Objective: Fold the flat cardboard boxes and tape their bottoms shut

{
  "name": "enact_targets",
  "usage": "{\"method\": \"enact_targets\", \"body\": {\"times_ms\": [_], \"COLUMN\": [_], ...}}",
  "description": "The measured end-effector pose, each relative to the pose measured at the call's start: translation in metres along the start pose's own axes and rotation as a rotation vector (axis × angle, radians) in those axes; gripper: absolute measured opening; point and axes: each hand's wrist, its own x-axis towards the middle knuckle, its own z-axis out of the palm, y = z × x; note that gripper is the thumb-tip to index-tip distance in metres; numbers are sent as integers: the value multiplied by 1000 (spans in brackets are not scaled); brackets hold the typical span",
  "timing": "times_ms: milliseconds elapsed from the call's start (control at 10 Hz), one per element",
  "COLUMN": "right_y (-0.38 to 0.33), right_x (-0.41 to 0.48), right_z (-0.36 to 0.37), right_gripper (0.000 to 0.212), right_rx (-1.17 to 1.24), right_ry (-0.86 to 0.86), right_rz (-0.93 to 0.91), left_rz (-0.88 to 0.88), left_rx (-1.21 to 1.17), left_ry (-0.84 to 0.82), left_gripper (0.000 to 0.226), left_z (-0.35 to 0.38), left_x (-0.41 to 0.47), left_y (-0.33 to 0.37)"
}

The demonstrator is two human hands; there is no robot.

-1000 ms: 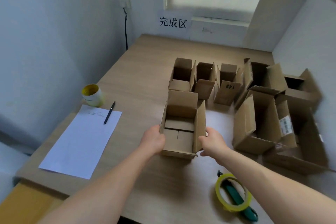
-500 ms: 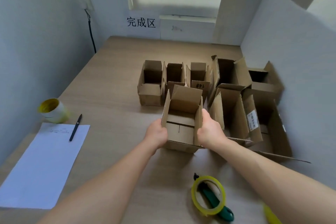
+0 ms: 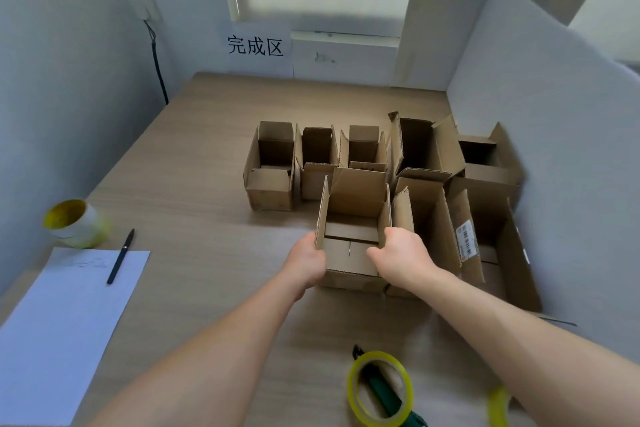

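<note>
A wooden table [image 3: 207, 184] in a pale-walled corner, beneath a wall sign [image 3: 255, 46], carries a cluster of open boxes [image 3: 273, 163] standing upright toward its far right. A person holds a small box [image 3: 353, 215] just in front of them, touching its right-hand neighbour. The left hand [image 3: 304, 262] grips its left wall and the right hand [image 3: 403, 255] clasps its right wall, thumb inside. It looks folded, with its bottom flaps closed. Whether the bottom is taped, and how many flat ones remain, cannot be told. A tape roll [image 3: 379, 388] lies near the front edge.
</note>
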Motion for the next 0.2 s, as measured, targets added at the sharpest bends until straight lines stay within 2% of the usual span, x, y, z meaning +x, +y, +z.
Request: {"method": "enact_targets", "body": {"times_ms": [100,200], "right_y": [4,7], "right_x": [3,6], "right_z": [-4,-4], "right_gripper": [16,22], "right_rx": [1,4], "right_ry": [2,13], "right_rz": [8,1], "left_rz": [-25,-25], "left_rx": [-5,51], "left_ry": [-33,-44], "left_gripper": [39,55], "left_z": [2,3], "left_x": [6,6], "left_y": [0,4]}}
